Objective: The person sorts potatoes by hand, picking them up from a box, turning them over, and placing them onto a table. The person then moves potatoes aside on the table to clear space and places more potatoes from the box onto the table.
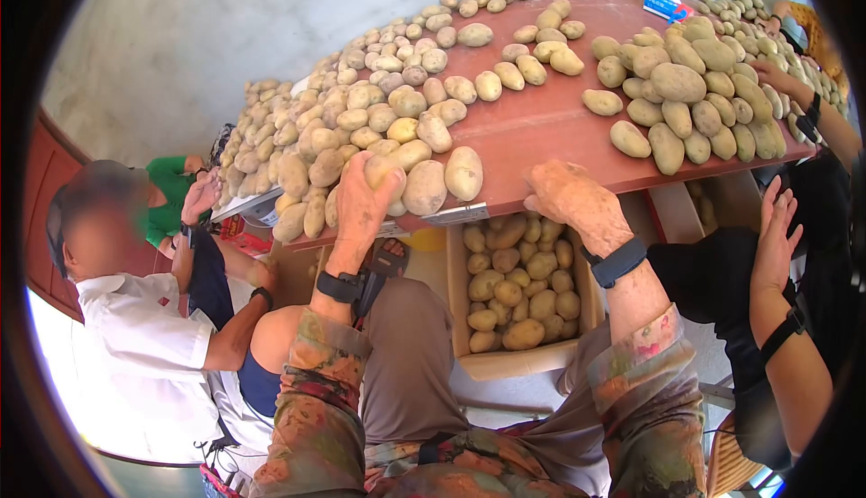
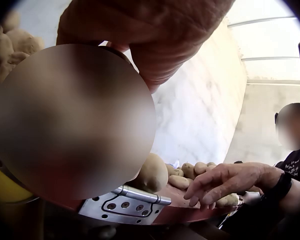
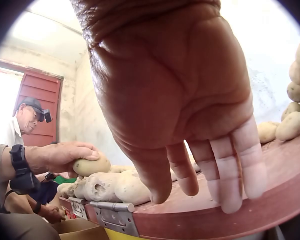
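Note:
My left hand (image 1: 363,205) grips a potato (image 3: 92,164) between thumb and fingers, at the front of a big potato pile (image 1: 361,119) on the red table. In the left wrist view a blurred round shape fills the area below that hand. My right hand (image 1: 577,198) is over the table's front edge, fingers straight and holding nothing; the right wrist view shows its palm (image 3: 175,85). Two larger potatoes, one of them upright (image 1: 464,174), lie between the hands near a metal hinge (image 2: 127,204).
A cardboard box (image 1: 492,364) of potatoes stands below the table edge, between my knees. Another potato heap (image 1: 681,92) lies on the right of the red tabletop (image 1: 541,124). A person in a white shirt (image 1: 144,318) sits at left; another person's arm (image 1: 785,318) is at right.

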A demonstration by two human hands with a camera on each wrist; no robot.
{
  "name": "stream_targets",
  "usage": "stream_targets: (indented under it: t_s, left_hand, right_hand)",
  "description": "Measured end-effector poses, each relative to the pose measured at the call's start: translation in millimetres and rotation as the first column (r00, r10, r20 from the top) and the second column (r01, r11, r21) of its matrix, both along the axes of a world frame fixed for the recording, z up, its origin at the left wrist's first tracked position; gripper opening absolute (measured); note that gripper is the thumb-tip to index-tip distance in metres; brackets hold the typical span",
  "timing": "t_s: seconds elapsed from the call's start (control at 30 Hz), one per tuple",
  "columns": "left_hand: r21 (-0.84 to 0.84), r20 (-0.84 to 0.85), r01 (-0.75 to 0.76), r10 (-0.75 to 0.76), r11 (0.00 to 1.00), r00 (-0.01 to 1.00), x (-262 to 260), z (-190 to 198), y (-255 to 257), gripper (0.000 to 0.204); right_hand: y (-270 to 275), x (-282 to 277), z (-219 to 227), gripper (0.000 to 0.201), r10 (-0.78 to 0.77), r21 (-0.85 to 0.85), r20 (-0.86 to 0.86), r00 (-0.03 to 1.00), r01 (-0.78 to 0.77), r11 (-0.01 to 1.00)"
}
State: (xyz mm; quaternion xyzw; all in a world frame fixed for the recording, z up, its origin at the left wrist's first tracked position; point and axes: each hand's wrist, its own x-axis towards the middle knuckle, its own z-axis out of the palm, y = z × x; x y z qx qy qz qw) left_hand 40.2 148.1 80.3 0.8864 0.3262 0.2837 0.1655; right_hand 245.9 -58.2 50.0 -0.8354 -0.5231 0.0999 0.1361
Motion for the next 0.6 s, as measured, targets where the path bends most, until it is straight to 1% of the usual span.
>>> stream_targets:
  t_s: [0.07,0.17,0.33,0.4,0.5,0.53,0.6]
  left_hand:
    - [-0.038,0.018,-0.012,0.012,0.999,1.000,5.3,0.3,2.1,0.058]
    - [0.001,0.034,-0.031,0.031,1.000,0.999,9.1,-8.9,6.9,0.059]
    - [0.089,-0.036,-0.034,0.037,0.995,0.999,10.1,-10.9,9.7,0.060]
    - [0.100,-0.066,-0.029,0.036,0.995,0.997,7.1,-12.3,14.1,0.060]
    - [0.134,-0.157,-0.103,0.124,0.986,0.980,4.0,-5.1,8.9,0.060]
    - [0.220,-0.128,-0.129,0.159,0.967,0.979,1.1,-2.4,0.8,0.055]
    - [0.246,0.011,-0.130,0.131,0.961,0.991,-0.7,6.4,-16.7,0.051]
  right_hand:
    - [-0.8,-1.1,-0.4,0.021,-0.012,0.015,0.005,1.000,0.012,1.000]
    - [-3.7,-4.8,6.3,0.020,-0.035,0.024,0.018,0.999,0.034,0.999]
    - [-6.4,-8.6,11.3,0.020,-0.020,0.046,0.070,0.997,0.017,0.999]
    - [-5.4,-7.6,13.7,0.020,-0.031,-0.003,0.036,0.999,0.031,1.000]
    - [-4.3,-8.0,19.6,0.021,-0.036,-0.039,0.022,0.999,0.037,0.999]
    - [-4.1,-7.7,20.5,0.021,-0.036,-0.046,0.023,0.999,0.037,0.998]
    - [-4.0,-5.2,18.3,0.020,-0.024,-0.023,0.013,1.000,0.025,0.999]
